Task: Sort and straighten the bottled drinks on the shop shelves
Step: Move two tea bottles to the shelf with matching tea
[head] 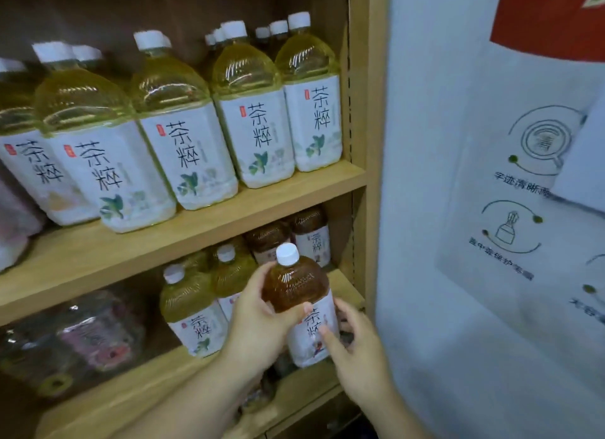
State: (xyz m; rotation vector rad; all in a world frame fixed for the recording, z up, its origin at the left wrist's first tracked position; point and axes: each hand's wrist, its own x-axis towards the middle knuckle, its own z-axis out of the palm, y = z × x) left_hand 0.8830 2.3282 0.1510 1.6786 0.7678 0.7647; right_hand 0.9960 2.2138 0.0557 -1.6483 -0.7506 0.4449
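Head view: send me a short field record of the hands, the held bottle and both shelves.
held item: brown tea bottle, at the front of the lower shelf
left hand: grips the bottle's shoulder
right hand: holds its labelled lower part
upper shelf: row of large yellow tea bottles, labels facing out
lower shelf: smaller yellow tea bottles on the left, brown bottles at the back right

Large bottles (183, 137) along upper shelf (229, 216), smaller bottles (193, 311) on lower shelf (131, 389) — held bottle (294, 284) in front, poster (491, 209) to the right
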